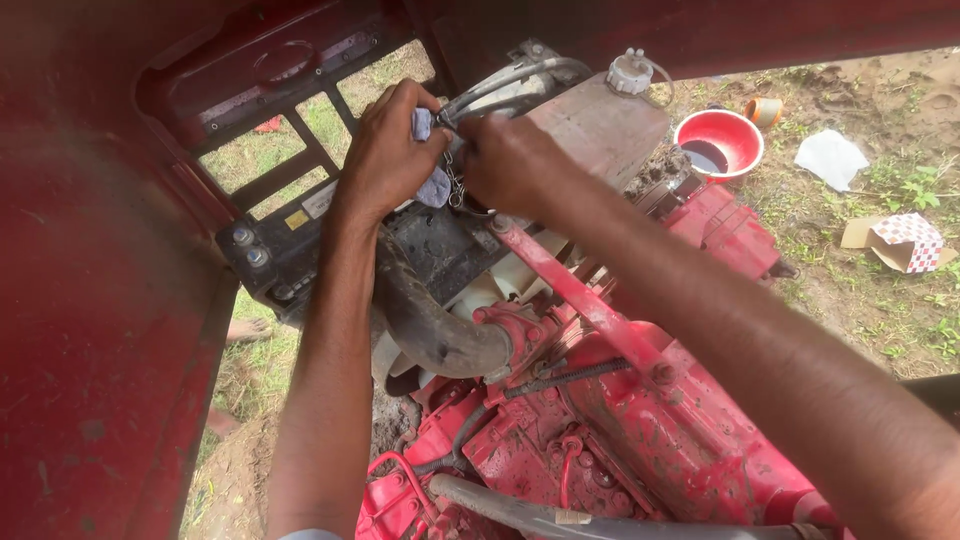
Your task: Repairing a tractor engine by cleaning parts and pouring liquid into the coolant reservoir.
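My left hand (385,150) grips a bluish-grey rag (430,170) bunched against the top of a black radiator (440,245) in a red engine bay. My right hand (510,160) is closed right beside it, around a small chain and the end of grey hoses (500,85); what its fingers pinch is partly hidden. Both hands touch at the radiator's top. Below them run a fat black rubber hose (430,320), a white fan (510,280) and the red engine block (640,430).
The raised red hood (90,250) walls off the left and top. A translucent tank with a white cap (630,72) sits behind the hands. On the grassy dirt at right lie a red funnel-like bowl (720,142), a white cloth (830,158) and a checked carton (905,242).
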